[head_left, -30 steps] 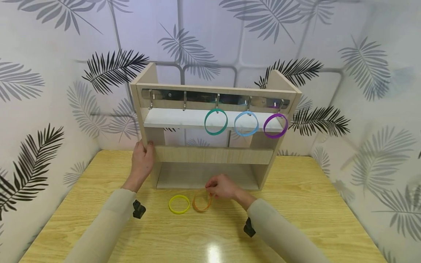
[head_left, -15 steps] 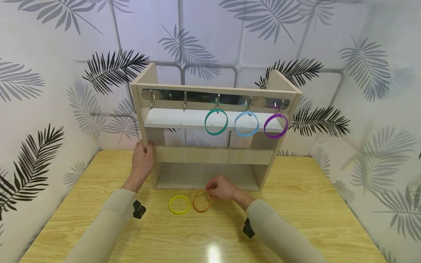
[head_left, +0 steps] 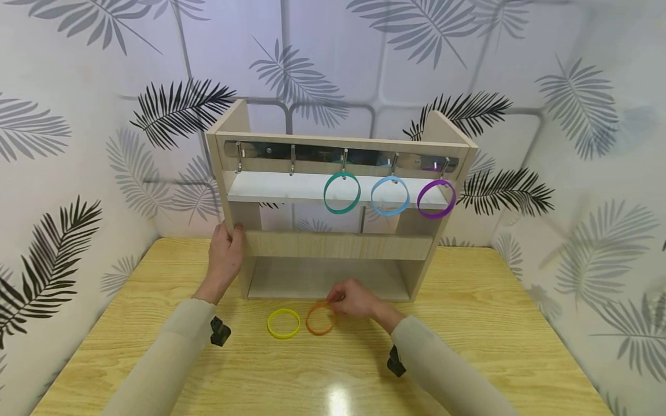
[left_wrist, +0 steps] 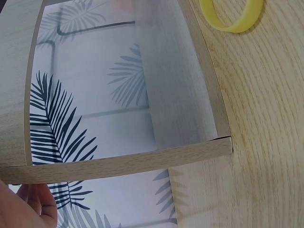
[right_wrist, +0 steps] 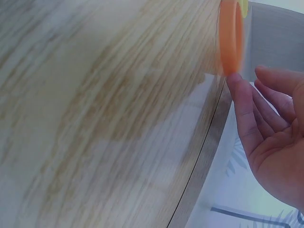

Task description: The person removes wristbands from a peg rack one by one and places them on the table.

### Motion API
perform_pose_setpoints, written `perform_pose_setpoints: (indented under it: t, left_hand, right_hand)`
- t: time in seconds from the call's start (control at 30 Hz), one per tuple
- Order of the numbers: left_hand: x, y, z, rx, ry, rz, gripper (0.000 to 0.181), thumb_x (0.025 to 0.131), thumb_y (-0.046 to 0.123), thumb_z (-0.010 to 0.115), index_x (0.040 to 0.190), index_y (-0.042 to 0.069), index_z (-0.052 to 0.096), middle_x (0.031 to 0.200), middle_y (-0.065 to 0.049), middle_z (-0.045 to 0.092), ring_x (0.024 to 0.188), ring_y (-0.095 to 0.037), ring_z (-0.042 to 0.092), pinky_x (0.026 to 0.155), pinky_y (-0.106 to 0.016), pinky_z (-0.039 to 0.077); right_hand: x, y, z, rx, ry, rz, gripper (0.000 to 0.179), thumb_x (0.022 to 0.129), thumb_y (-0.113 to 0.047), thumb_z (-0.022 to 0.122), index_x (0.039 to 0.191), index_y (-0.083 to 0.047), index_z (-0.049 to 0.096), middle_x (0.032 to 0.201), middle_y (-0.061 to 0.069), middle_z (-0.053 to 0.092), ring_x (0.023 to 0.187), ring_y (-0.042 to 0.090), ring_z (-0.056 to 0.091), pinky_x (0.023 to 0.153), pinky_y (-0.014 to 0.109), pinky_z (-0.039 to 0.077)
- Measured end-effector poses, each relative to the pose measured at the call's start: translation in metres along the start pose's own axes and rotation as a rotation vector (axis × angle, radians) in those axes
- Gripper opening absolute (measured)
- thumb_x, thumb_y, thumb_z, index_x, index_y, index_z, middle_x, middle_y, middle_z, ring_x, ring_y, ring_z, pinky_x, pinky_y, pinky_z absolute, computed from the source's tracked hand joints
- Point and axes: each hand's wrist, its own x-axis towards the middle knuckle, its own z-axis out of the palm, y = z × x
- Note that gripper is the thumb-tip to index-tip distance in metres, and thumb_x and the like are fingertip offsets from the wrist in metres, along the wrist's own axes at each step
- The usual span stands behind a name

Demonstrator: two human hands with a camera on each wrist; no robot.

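In the head view my left hand (head_left: pixel 225 257) grips the left side panel of a wooden shelf unit (head_left: pixel 338 245), its thumb at the front edge. Part of that hand shows at the lower left of the left wrist view. My right hand (head_left: pixel 356 299) is at the unit's front base, by an orange silicone wristband (head_left: pixel 319 334) on the table. In the right wrist view one fingertip meets the band's edge (right_wrist: pixel 230 42), while the other fingertip stands apart from it. A yellow wristband (head_left: pixel 283 337) lies just left of the orange one.
A metal hook rail (head_left: pixel 317 153) runs along the unit's upper front. Green (head_left: pixel 340 212), light blue (head_left: pixel 390 214) and purple (head_left: pixel 436 215) wristbands hang from its third hook and the two to the right. Patterned walls enclose the wooden table (head_left: pixel 484 335).
The orange wristband has shifted slightly right and looks rounder. My right hand has moved very slightly right and down with it. The left hand keeps its place on the shelf unit.
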Motion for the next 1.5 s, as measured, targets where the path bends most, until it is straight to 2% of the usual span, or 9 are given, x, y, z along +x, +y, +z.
perform_pose_setpoints:
  t: [0.1,0.27,0.43,0.6,0.77,1.0,1.3,1.5]
  left_hand:
    - [0.0,0.0,0.0,0.0,-0.004,-0.001,0.048,0.101,0.033,0.032,0.125,-0.005,0.049,0.103,-0.022,0.048,0.091,-0.037,0.049,0.078,-0.052,0.04]
    - [0.0,0.0,0.0,-0.004,-0.006,-0.011,0.049,0.101,0.034,0.034,0.127,-0.004,0.048,0.107,-0.023,0.048,0.093,-0.037,0.049,0.08,-0.052,0.04]
    - [0.0,0.0,0.0,-0.004,-0.006,-0.013,0.05,0.101,0.034,0.033,0.129,-0.004,0.047,0.108,-0.023,0.048,0.094,-0.037,0.049,0.081,-0.052,0.04]
    - [0.0,0.0,0.0,0.0,0.005,-0.002,0.048,0.1,0.033,0.033,0.126,-0.005,0.049,0.106,-0.023,0.048,0.091,-0.037,0.049,0.079,-0.052,0.04]
    - [0.001,0.0,0.0,0.0,0.009,0.004,0.046,0.101,0.032,0.034,0.123,-0.005,0.05,0.103,-0.023,0.049,0.088,-0.036,0.049,0.077,-0.05,0.04]
    - [0.001,0.0,0.0,0.003,0.012,0.011,0.046,0.1,0.031,0.034,0.123,-0.005,0.051,0.103,-0.023,0.049,0.088,-0.036,0.048,0.077,-0.05,0.039]
    - [0.0,-0.001,0.001,0.007,0.016,0.021,0.047,0.1,0.032,0.034,0.125,-0.005,0.05,0.105,-0.024,0.049,0.09,-0.037,0.049,0.078,-0.052,0.039]
    - [0.0,-0.001,0.001,0.006,0.015,0.024,0.047,0.1,0.031,0.034,0.124,-0.006,0.05,0.103,-0.023,0.049,0.089,-0.036,0.049,0.077,-0.051,0.04]
  right_hand:
    - [-0.002,0.0,-0.002,-0.011,0.008,0.007,0.015,0.083,0.001,0.066,0.098,0.004,0.067,0.09,0.011,0.068,0.074,0.018,0.064,0.058,0.029,0.052]
    - [-0.006,-0.002,-0.01,-0.043,0.014,-0.011,0.018,0.086,-0.005,0.065,0.102,0.004,0.067,0.091,0.008,0.068,0.075,0.021,0.065,0.059,0.028,0.052]
    - [-0.013,-0.01,-0.02,0.003,0.001,-0.008,0.025,0.088,-0.01,0.064,0.108,0.006,0.065,0.094,0.007,0.067,0.076,0.019,0.063,0.063,0.034,0.053]
    - [-0.019,-0.019,-0.03,0.022,0.02,-0.033,0.024,0.089,-0.013,0.063,0.107,0.003,0.065,0.091,0.005,0.067,0.075,0.018,0.063,0.063,0.036,0.053]
    - [-0.025,-0.031,-0.036,0.01,0.048,-0.065,0.022,0.09,-0.015,0.063,0.106,-0.002,0.067,0.091,0.004,0.067,0.077,0.025,0.065,0.061,0.032,0.052]
    - [-0.032,-0.049,-0.045,-0.023,0.057,-0.121,0.021,0.09,-0.016,0.064,0.106,-0.002,0.068,0.09,0.005,0.068,0.075,0.018,0.064,0.06,0.028,0.051]
    - [-0.046,-0.077,-0.061,-0.072,0.123,-0.157,0.018,0.089,-0.018,0.065,0.103,-0.007,0.07,0.083,0.002,0.068,0.069,0.011,0.062,0.059,0.029,0.05]
    - [-0.054,-0.092,-0.073,-0.077,0.16,-0.16,0.018,0.09,-0.021,0.064,0.103,-0.01,0.069,0.088,0.003,0.068,0.072,0.014,0.064,0.061,0.031,0.05]
